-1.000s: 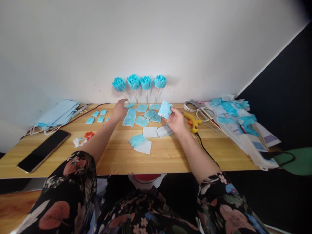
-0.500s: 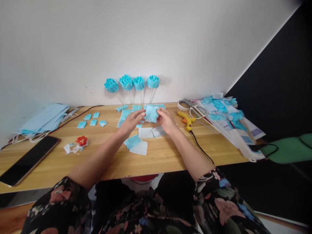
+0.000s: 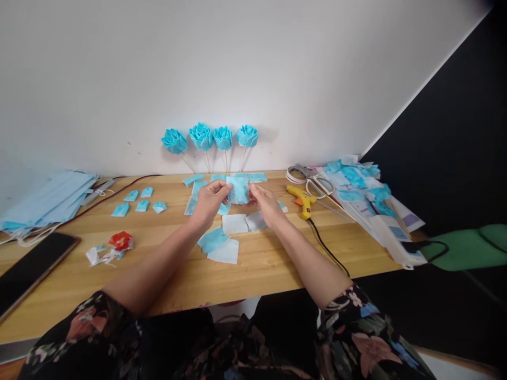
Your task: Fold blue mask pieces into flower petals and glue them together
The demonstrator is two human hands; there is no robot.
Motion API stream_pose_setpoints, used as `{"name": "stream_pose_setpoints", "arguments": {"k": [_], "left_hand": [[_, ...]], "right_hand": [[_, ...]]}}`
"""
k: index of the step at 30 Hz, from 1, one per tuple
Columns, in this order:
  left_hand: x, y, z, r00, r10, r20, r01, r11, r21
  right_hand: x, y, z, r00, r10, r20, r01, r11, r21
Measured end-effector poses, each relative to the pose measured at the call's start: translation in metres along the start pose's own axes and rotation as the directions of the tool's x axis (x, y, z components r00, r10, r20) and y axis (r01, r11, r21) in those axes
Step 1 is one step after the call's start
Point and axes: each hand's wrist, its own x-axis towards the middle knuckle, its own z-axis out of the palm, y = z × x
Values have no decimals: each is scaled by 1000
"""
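Note:
Between my two hands a small light-blue piece of mask fabric [image 3: 239, 190] is held upright above the table. My left hand [image 3: 211, 201] pinches its left edge between thumb and fingers. At the right edge, my right hand [image 3: 264, 201] grips it the same way. More cut blue pieces lie behind and under the hands. Nearer to me are a pale cut piece [image 3: 234, 224] and a blue piece [image 3: 214, 240] overlapping a white one [image 3: 225, 252]. Several folded blue petals [image 3: 142, 205] lie to the left.
Several blue fabric flowers [image 3: 200, 137] on sticks lean against the wall. A yellow glue gun [image 3: 303, 200], scissors [image 3: 319, 186] and a scrap pile [image 3: 352, 177] are at right. Face masks [image 3: 49, 198], a phone [image 3: 34, 269] and a red crumpled piece [image 3: 121, 240] are at left.
The view has shifted slightly, so the table's things sit a little differently in it. My left hand now shows its thumb clearly on the fabric's edge; both hands still hold the piece.

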Motion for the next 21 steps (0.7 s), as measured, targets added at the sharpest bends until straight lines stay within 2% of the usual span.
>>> {"name": "stream_pose_setpoints", "arguments": {"k": [6, 11, 15, 18, 21], "left_hand": [[-4, -3, -4, 999, -18, 41, 19, 1000, -18], [-6, -9, -11, 996, -62, 68, 69, 991, -113], [-6, -10, -10, 993, -92, 76, 109, 961, -254], [-6, -10, -10, 990, -108, 88, 132, 929, -346], [-6, -10, -9, 989, -113, 90, 139, 918, -371]], "right_hand": [[-6, -5, 4, 982, -154, -113, 139, 982, -125], [-9, -7, 3, 978, -193, -73, 172, 958, -229], [-10, -6, 3, 975, -214, -59, 189, 941, -280], [-9, -2, 1, 977, -203, -59, 179, 945, -274], [-7, 3, -1, 977, -202, -62, 181, 953, -245]]}}
